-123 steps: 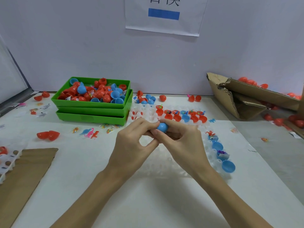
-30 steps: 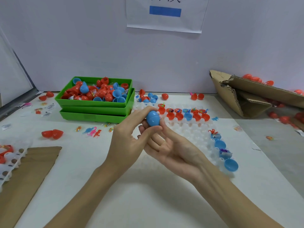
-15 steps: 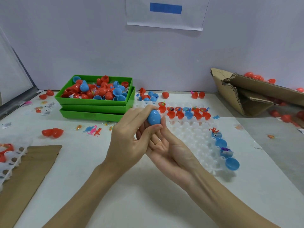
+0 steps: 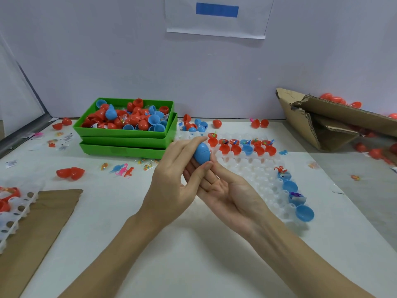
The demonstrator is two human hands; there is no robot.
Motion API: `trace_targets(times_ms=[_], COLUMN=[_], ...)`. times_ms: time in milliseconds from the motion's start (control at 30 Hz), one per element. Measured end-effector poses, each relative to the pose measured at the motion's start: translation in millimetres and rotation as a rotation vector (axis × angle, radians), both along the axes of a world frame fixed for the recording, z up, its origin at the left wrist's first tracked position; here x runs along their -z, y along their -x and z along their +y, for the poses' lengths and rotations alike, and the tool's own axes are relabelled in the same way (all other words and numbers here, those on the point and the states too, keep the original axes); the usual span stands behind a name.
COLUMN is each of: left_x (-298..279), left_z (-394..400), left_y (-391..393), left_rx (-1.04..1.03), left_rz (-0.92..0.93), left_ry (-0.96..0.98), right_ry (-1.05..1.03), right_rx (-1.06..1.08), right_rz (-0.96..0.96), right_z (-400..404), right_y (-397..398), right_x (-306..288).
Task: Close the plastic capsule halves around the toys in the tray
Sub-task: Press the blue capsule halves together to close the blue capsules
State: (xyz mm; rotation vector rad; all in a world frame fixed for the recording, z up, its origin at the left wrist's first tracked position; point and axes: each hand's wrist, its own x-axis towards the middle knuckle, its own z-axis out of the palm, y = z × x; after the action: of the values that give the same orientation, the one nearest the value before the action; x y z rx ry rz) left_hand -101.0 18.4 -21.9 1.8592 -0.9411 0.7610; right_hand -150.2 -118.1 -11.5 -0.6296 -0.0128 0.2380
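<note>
Blue capsule (image 4: 202,153), both halves joined, pinched between thumb and fingers (image 4: 189,145) of left hand (image 4: 171,181), raised above tabletop (image 4: 193,254) at centre. Right hand (image 4: 227,194) palm-up just beneath, fingers spread loose, touching capsule's lower end. White tray (image 4: 257,175) lying beyond hands, with open red and blue halves along far and right edges. Green bins (image 4: 126,136) stacked far left.

Two bare hands — the left hand (image 4: 171,181) and the right hand (image 4: 227,190) — meet on one closed blue plastic egg capsule (image 4: 201,153). Left of them sit two stacked green plastic bins (image 4: 129,140). Beyond the fingertips lies one white moulded plastic tray (image 4: 257,175); four blue capsule halves (image 4: 304,212) line its right edge — two holding toys.
</note>
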Motion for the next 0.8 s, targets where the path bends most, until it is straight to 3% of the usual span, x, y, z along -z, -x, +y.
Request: trace_targets(times_ms=[267,800], left_x=[-11.1,-14.0], left_z=[4.9,7.5], left_y=[-0.9,-1.2], left_rx=[0.210,0.281], left_rz=[0.495,0.500], left_ry=[0.329,0.318], right_ry=[0.150,0.213], right_rx=[0.024,0.087], right_rz=[-0.065,-0.105], right_z=[-7.2,-8.8], right_y=[-0.9,3.3], right_x=[-1.5,-8.8])
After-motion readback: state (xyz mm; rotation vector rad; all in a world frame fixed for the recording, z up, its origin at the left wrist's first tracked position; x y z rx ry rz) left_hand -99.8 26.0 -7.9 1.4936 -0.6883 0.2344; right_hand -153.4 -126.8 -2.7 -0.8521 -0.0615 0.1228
